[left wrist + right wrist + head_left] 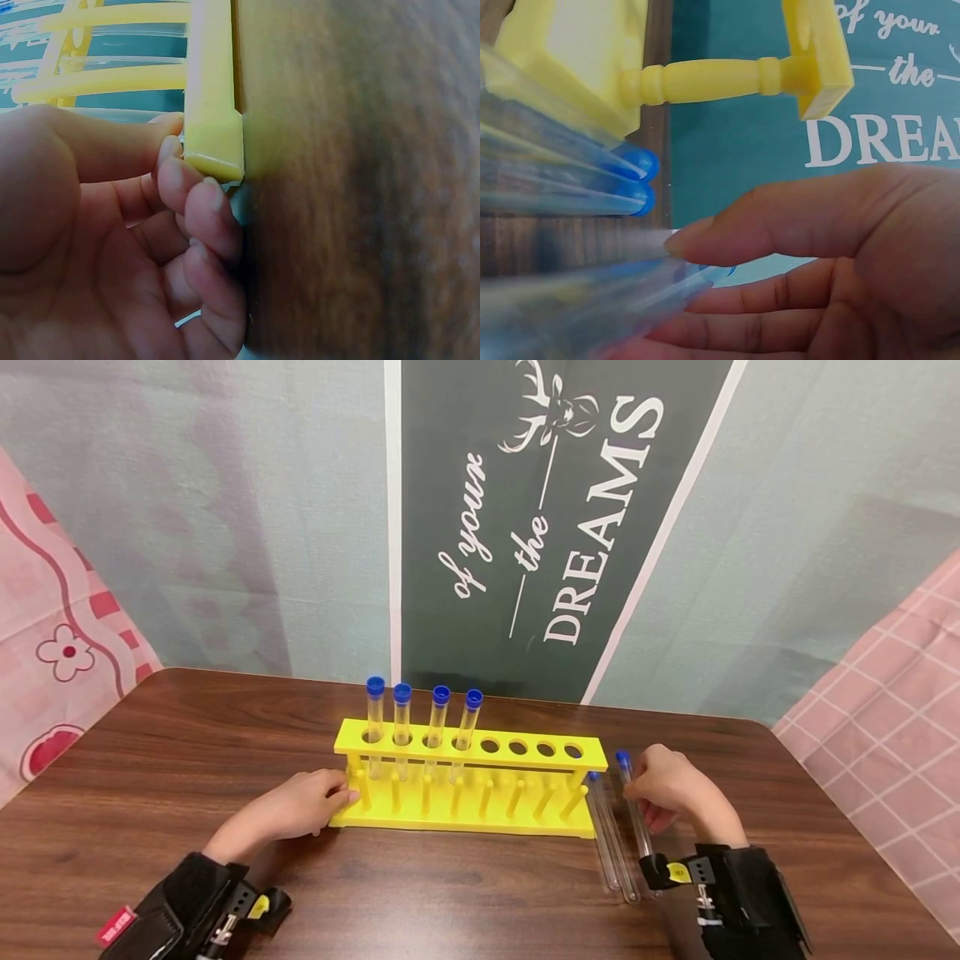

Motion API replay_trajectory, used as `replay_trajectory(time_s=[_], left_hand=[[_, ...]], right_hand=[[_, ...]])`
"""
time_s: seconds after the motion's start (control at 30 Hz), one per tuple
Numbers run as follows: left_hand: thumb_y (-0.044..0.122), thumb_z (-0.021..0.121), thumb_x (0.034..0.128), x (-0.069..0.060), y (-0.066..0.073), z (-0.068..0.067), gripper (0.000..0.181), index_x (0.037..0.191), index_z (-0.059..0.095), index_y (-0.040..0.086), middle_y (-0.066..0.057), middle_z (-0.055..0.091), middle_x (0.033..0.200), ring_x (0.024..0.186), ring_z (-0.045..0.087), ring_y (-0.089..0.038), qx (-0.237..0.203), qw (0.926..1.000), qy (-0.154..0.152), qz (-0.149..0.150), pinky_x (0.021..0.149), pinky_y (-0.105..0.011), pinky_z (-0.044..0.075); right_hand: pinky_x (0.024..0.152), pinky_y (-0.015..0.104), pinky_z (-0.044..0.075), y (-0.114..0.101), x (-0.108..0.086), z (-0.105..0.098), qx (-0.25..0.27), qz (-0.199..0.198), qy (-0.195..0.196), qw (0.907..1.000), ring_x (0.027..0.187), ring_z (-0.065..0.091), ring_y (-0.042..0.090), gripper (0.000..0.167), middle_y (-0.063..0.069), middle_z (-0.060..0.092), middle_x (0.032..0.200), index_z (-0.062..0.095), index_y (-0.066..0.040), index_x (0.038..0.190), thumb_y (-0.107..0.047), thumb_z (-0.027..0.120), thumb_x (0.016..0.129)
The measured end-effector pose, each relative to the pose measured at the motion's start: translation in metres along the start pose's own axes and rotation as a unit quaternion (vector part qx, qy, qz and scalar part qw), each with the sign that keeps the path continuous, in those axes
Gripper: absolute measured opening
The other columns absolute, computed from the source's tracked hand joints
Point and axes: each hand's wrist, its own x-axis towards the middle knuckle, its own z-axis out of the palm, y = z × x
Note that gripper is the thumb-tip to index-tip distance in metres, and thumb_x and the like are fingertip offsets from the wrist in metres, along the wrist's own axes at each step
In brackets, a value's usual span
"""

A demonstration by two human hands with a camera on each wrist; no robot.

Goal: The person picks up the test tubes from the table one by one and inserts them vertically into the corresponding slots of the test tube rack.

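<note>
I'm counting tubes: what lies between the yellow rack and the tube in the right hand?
Two blue-capped tubes lie there on the table, as the head view shows.

The rack (pixel 465 823) looks smooth plastic, the table (pixel 450 897) glossy wood.

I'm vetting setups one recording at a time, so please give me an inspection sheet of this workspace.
Surface: brown wood-grain table.
Job's things: yellow rack with four blue-capped tubes standing in one half, the other half unfilled; two loose tubes lying beside it.
Clutter: nothing seen.
Hands: left hand grips the rack's end; right hand pinches another blue-capped tube.
Cables: nothing seen.
Surroundings: grey-green backdrop with a dark panel reading "of your", "the", "DREAMS"; pink patterned cloth at both sides.
</note>
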Motion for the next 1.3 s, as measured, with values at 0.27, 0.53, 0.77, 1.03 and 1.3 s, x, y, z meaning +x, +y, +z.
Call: replay_trajectory(time_s=[0.27,0.53,0.77,1.03,1.3], left_hand=[[0.017,0.052,0.094,0.0,0.0,0.0,0.023,0.074,0.045,0.007,-0.004,0.041,0.058,0.048,0.045,-0.016,0.0,1.0,0.001,-0.002,0.05,-0.03,0.036],[0.019,0.053,0.0935,0.001,-0.001,-0.001,0.023,0.075,0.046,0.007,-0.003,0.041,0.057,0.047,0.045,-0.015,0.0,1.0,0.001,-0.006,0.049,-0.029,0.037],[0.018,0.052,0.0936,0.002,-0.001,-0.001,0.024,0.074,0.045,0.006,-0.003,0.039,0.057,0.048,0.045,-0.015,-0.004,1.0,-0.001,-0.007,0.049,-0.029,0.036],[0.017,0.052,0.0938,0.001,-0.001,-0.001,0.023,0.074,0.045,0.006,-0.003,0.041,0.058,0.048,0.045,-0.016,-0.007,1.0,-0.004,-0.003,0.05,-0.03,0.037],[0.018,0.052,0.0937,0.0,-0.001,-0.001,0.023,0.074,0.045,0.007,-0.003,0.041,0.057,0.047,0.045,-0.016,-0.005,1.0,0.0,-0.003,0.049,-0.03,0.037]], right_hand=[[0.045,0.033,0.05,-0.007,-0.006,-0.005,-0.004,-0.02,0.01,0.9997,0.042,0.056,0.019,0.013,0.01,0.054,0.054,0.051,0.004,0.075,-0.002,0.059,0.082],[0.045,0.033,0.05,-0.015,-0.014,-0.01,0.004,-0.045,0.024,0.9987,0.042,0.056,0.018,0.011,0.009,0.053,0.055,0.051,0.005,0.079,-0.002,0.059,0.08],[0.046,0.033,0.05,-0.022,-0.021,-0.013,0.019,-0.07,0.025,0.997,0.044,0.056,0.019,0.012,0.008,0.053,0.056,0.05,0.005,0.081,-0.003,0.059,0.08],[0.048,0.033,0.05,-0.03,-0.028,-0.015,0.028,-0.09,0.021,0.9953,0.047,0.057,0.019,0.015,0.008,0.054,0.059,0.05,0.005,0.084,-0.003,0.062,0.081],[0.049,0.034,0.051,-0.035,-0.035,-0.015,0.057,-0.122,0.015,0.9908,0.051,0.057,0.02,0.017,0.008,0.055,0.065,0.049,0.004,0.087,-0.002,0.063,0.081]])
